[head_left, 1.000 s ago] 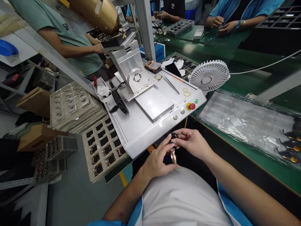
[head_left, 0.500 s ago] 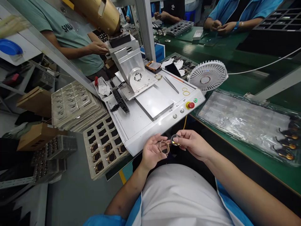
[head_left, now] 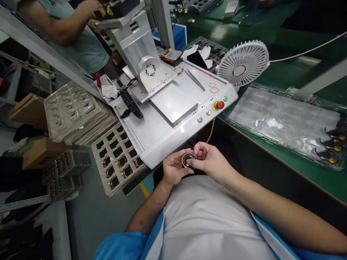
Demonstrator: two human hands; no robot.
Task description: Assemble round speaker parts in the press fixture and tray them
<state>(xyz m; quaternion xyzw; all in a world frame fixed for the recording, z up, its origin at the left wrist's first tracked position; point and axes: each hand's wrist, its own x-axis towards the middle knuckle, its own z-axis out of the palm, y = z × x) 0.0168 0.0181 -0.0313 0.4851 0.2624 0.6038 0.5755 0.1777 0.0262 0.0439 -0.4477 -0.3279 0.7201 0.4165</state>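
Note:
Just above my lap, my left hand (head_left: 173,167) is closed around the edge of a rose-gold watch case (head_left: 184,164). A round black watch part (head_left: 189,156) with a small yellow patch sits within the case's ring; whether it is fully seated I cannot tell. My right hand (head_left: 207,160) has its thumb over the face of the black part, and its fingers curl at the case's upper right edge. The fingertips partly cover both pieces. A tray of similar gold watch cases (head_left: 111,182) stands to the left of my hands, beside the white machine (head_left: 159,148).
Tweezers (head_left: 195,79) and yellow rings (head_left: 214,89) lie on the machine, near a red stop button (head_left: 220,104). A white fan (head_left: 241,66) stands at right, behind a clear tray (head_left: 276,119) holding black parts. Stacked trays (head_left: 73,112) rise at left. A co-worker (head_left: 73,43) stands beyond.
My right hand has brought the round black part leftward into the watch case, where the two were apart before. The view has tilted down slightly. The co-worker's arm has risen.

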